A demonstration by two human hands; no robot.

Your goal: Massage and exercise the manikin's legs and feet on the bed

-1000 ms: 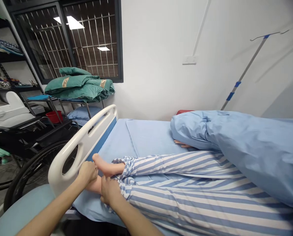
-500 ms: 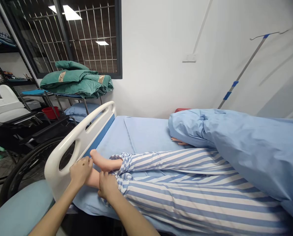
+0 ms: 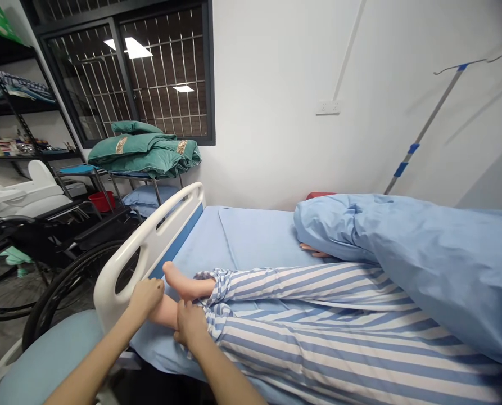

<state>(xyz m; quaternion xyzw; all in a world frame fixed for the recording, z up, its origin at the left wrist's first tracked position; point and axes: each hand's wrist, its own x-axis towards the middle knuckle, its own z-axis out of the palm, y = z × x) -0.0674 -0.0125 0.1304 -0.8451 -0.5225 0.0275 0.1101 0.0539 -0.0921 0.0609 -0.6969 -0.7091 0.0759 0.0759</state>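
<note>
Two bare feet stick out of blue-and-white striped trousers (image 3: 284, 343) on a bed with a light blue sheet (image 3: 254, 230). My left hand (image 3: 147, 296) is closed over the toe end of the near foot (image 3: 164, 313), hiding its toes. Around that leg's ankle, just below the bunched trouser cuff, my right hand (image 3: 191, 323) is wrapped. The far foot (image 3: 183, 283) rests untouched beside it, toes pointing up and left. Fingers of another hand (image 3: 313, 249), on the lying figure, show from under a blue quilt (image 3: 402, 236).
A white footboard (image 3: 149, 230) stands just beyond my left hand. Left of it are a wheelchair (image 3: 69, 242) and a pale teal rounded surface (image 3: 52, 360). Green folded bedding (image 3: 149, 152) lies under the window. An IV pole (image 3: 428, 124) rises behind the bed.
The view has shifted slightly left and up, so everything sits a little lower and further right. Both hands keep their hold on the near foot and ankle.
</note>
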